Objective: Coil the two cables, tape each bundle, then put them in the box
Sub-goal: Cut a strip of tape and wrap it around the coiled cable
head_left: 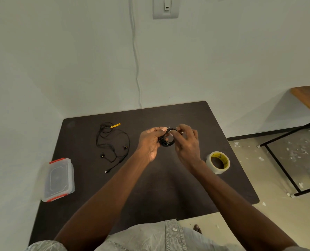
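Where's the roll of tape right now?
The tape roll lies flat on the dark table, on the right side, just beside the right forearm.

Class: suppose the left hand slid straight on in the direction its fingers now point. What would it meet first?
The left hand points up and right, into the coiled black cable it already grips. Just beyond are the right hand fingers on the same coil. Depth is unclear from one view.

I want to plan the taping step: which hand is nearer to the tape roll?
The right hand. It holds the coiled cable just up and left of the tape roll. The left hand grips the coil from its far side, farther away.
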Demonstrator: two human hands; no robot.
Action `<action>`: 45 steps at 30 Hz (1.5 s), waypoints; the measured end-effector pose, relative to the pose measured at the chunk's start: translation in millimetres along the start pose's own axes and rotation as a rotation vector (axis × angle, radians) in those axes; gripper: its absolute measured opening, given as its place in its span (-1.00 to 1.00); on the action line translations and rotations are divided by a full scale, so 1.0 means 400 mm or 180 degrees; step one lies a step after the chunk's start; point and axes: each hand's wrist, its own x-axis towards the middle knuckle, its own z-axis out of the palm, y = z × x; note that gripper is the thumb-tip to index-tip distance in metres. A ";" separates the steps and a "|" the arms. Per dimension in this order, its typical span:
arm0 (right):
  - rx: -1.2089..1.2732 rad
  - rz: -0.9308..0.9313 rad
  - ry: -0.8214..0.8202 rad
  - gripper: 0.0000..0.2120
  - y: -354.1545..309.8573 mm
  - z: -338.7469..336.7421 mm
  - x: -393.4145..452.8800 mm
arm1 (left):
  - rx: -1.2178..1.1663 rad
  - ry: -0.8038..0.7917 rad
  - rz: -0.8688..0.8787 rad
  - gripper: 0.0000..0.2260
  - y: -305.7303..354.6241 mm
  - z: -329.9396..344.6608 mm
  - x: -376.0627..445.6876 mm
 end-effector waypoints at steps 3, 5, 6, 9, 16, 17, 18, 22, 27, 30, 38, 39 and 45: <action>0.0104 -0.0084 0.0063 -0.78 0.005 0.001 0.007 | -0.0148 -0.0044 0.0109 -0.99 0.002 0.004 -0.003; 0.0216 -0.0083 0.0095 -0.75 0.004 -0.002 0.013 | -0.0168 -0.0125 0.0216 -0.98 0.003 0.004 -0.006; 0.0255 -0.0067 0.0089 -0.75 0.003 -0.005 0.016 | -0.0148 -0.0160 0.0270 -0.97 0.003 0.003 -0.008; 0.0257 -0.0011 -0.0007 -0.74 0.000 -0.018 0.027 | -0.0058 -0.0234 0.0432 -0.97 0.002 0.002 -0.012; 0.0416 0.0149 -0.0215 -0.76 -0.009 -0.048 0.052 | 0.0382 -0.0231 0.0893 -0.84 0.006 0.010 -0.013; 0.0465 0.0215 -0.0240 -0.76 -0.010 -0.051 0.053 | 0.0426 -0.0233 0.0914 -0.80 0.009 0.013 -0.015; 0.0516 0.0297 -0.0275 -0.78 -0.012 -0.049 0.055 | 0.0452 -0.0232 0.0932 -0.78 0.014 0.013 -0.017; 0.0754 0.0646 -0.0398 -0.83 -0.021 -0.050 0.068 | 0.0482 -0.0270 0.0988 -0.78 0.018 0.014 -0.017; 0.1027 0.0930 -0.0466 -0.91 -0.025 -0.052 0.091 | 0.0651 -0.0414 0.1106 -0.83 0.023 0.007 -0.011; 0.1252 0.1060 -0.0467 -0.89 -0.033 -0.054 0.102 | 0.0737 -0.0554 0.1154 -0.84 0.030 0.002 -0.005; 0.1465 0.1176 -0.0516 -0.90 -0.040 -0.063 0.116 | 0.0859 -0.1136 0.1128 -0.69 0.046 -0.019 0.006; 0.1493 0.1195 -0.0525 -0.91 -0.041 -0.064 0.117 | 0.0842 -0.1183 0.1124 -0.67 0.046 -0.022 0.008; 0.1594 0.1266 -0.0498 -0.90 -0.051 -0.070 0.126 | 0.0692 -0.1183 0.1340 -0.65 0.048 -0.023 0.005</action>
